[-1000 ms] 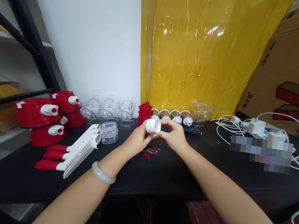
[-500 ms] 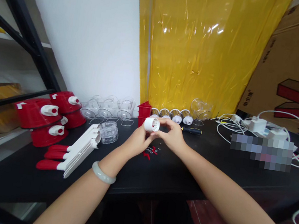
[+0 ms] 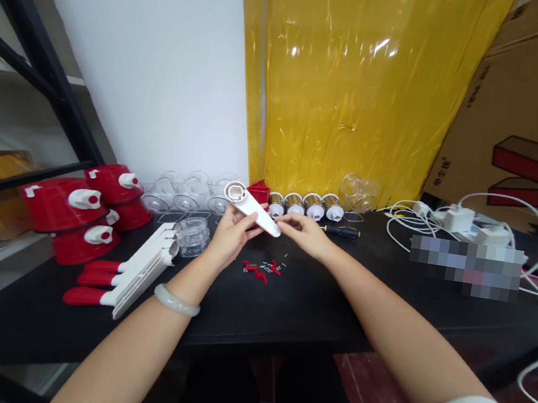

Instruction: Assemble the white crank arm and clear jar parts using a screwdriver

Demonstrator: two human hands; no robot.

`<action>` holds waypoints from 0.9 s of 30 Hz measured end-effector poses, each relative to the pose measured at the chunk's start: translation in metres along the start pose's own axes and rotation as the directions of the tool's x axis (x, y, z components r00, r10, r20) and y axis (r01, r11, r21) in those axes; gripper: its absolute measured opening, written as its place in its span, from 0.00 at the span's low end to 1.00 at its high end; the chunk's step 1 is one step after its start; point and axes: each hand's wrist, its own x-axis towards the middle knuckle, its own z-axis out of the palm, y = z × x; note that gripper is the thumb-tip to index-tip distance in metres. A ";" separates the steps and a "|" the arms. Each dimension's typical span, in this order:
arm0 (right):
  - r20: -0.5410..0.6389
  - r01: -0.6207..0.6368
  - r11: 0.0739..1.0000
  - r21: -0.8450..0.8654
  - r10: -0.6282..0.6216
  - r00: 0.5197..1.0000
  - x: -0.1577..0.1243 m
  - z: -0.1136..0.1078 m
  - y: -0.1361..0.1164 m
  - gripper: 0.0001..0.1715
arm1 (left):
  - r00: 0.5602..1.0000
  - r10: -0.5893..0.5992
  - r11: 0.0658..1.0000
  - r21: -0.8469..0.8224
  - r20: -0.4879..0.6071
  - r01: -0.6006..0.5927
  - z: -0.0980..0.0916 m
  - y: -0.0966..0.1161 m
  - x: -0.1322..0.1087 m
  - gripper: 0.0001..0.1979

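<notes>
My left hand [image 3: 229, 234] is closed round a white plastic handle part [image 3: 250, 207] with a round ring at its far end, held tilted above the black table [image 3: 314, 302]. My right hand [image 3: 303, 233] pinches the near tip of the same part. Below the hands lie small red clips and tiny metal pins [image 3: 261, 270]. A pale bangle [image 3: 175, 299] is on my left wrist.
Red domed housings [image 3: 88, 209] and a stack of white-and-red handles [image 3: 130, 272] lie at left. Clear plastic cups [image 3: 188, 199], a clear ring [image 3: 194, 236], metal drums [image 3: 305, 203], a screwdriver [image 3: 343, 231], chargers and white cables [image 3: 458, 223] line the back.
The white part has turned from end-on to lengthwise and moved left and slightly up with my left hand. My right hand dropped a little and now holds its tip.
</notes>
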 end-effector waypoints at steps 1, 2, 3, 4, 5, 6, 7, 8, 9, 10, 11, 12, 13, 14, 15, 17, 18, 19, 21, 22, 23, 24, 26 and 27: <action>0.017 0.009 0.999 -0.041 -0.009 1.000 -0.001 0.002 0.000 0.22 | 1.000 -0.001 1.000 0.000 -0.001 0.001 0.000 0.000 0.000 0.22; 0.019 0.039 0.996 -0.082 -0.037 0.999 -0.003 0.005 0.000 0.19 | 1.000 -0.002 1.000 0.005 0.002 0.002 0.000 0.000 0.000 0.20; 0.013 0.078 0.990 -0.119 -0.077 0.997 -0.004 0.007 -0.001 0.18 | 1.000 0.000 1.000 0.012 0.006 0.000 0.000 -0.001 0.000 0.20; 0.003 0.116 0.982 -0.150 -0.117 0.993 -0.005 0.008 -0.003 0.16 | 1.000 0.002 1.000 0.018 0.012 -0.002 0.000 -0.002 0.000 0.19; -0.003 0.142 0.975 -0.172 -0.145 0.989 -0.006 0.009 -0.005 0.15 | 1.000 0.003 1.000 0.023 0.019 -0.003 0.000 -0.003 0.000 0.18; -0.003 0.152 0.971 -0.183 -0.155 0.988 -0.006 0.009 -0.006 0.14 | 1.000 0.004 1.000 0.028 0.024 -0.004 0.000 -0.004 0.000 0.18; 0.003 0.147 0.971 -0.188 -0.149 0.989 -0.007 0.009 -0.008 0.14 | 1.000 0.004 0.999 0.034 0.027 -0.005 0.000 -0.005 -0.001 0.19; 0.012 0.135 0.972 -0.190 -0.135 0.991 -0.007 0.009 -0.009 0.15 | 1.000 0.006 0.999 0.040 0.026 -0.007 -0.001 -0.006 -0.001 0.19; 0.023 0.123 0.974 -0.192 -0.121 0.992 -0.008 0.009 -0.010 0.15 | 1.000 0.008 0.999 0.046 0.023 -0.009 -0.001 -0.006 -0.001 0.20; 0.036 0.117 0.974 -0.196 -0.112 0.993 -0.008 0.009 -0.010 0.15 | 1.000 0.011 0.999 0.051 0.019 -0.012 -0.001 -0.006 -0.001 0.21; 0.046 0.114 0.973 -0.201 -0.107 0.993 -0.009 0.009 -0.011 0.14 | 1.000 0.015 0.998 0.056 0.012 -0.016 -0.001 -0.007 -0.001 0.22; 0.055 0.114 0.972 -0.206 -0.105 0.993 -0.009 0.009 -0.011 0.14 | 1.000 0.020 0.998 0.060 0.003 -0.020 -0.001 -0.007 -0.001 0.22; 0.062 0.114 0.971 -0.211 -0.103 0.993 -0.010 0.010 -0.011 0.13 | 1.000 0.024 0.998 0.065 -0.005 -0.023 -0.002 -0.007 -0.001 0.23; 0.070 0.115 0.970 -0.214 -0.102 0.992 -0.010 0.010 -0.012 0.13 | 1.000 0.026 0.997 0.069 -0.014 -0.025 -0.001 -0.007 -0.001 0.23; 0.077 0.116 0.970 -0.216 -0.101 0.992 -0.011 0.011 -0.012 0.12 | 0.999 0.026 0.997 0.071 -0.022 -0.025 -0.001 -0.007 -0.001 0.24; 0.086 0.116 0.970 -0.212 -0.100 0.991 -0.011 0.012 -0.014 0.12 | 0.999 0.020 0.998 0.066 -0.035 -0.018 0.000 -0.006 -0.002 0.24; 0.089 0.116 0.971 -0.209 -0.099 0.991 -0.012 0.013 -0.015 0.12 | 0.999 0.017 0.998 0.062 -0.038 -0.014 0.000 -0.005 -0.002 0.24; 0.093 0.115 0.972 -0.206 -0.097 0.991 -0.012 0.013 -0.016 0.12 | 0.999 0.015 0.998 0.060 -0.040 -0.013 0.001 -0.004 -0.003 0.23; 0.095 0.114 0.972 -0.205 -0.096 0.991 -0.012 0.013 -0.017 0.13 | 0.999 0.020 0.998 0.058 -0.040 -0.018 0.002 -0.002 -0.004 0.23; 0.094 0.117 0.972 -0.206 -0.099 0.991 -0.012 0.013 -0.018 0.13 | 0.999 0.025 0.998 0.058 -0.040 -0.023 0.003 -0.001 -0.005 0.23; 0.093 0.123 0.971 -0.205 -0.106 0.990 -0.012 0.013 -0.018 0.13 | 0.999 0.029 0.998 0.056 -0.042 -0.027 0.004 0.000 -0.005 0.23; 0.091 0.130 0.970 -0.203 -0.113 0.989 -0.012 0.013 -0.017 0.13 | 0.998 0.030 0.998 0.054 -0.047 -0.028 0.005 0.000 -0.005 0.23; 0.084 0.136 0.971 -0.196 -0.122 0.989 -0.012 0.014 -0.016 0.13 | 0.998 0.023 0.998 0.054 -0.055 -0.020 0.006 0.000 -0.006 0.24; 0.082 0.130 0.974 -0.186 -0.116 0.990 -0.012 0.015 -0.014 0.14 | 0.998 0.016 0.998 0.059 -0.056 -0.013 0.006 -0.001 -0.006 0.24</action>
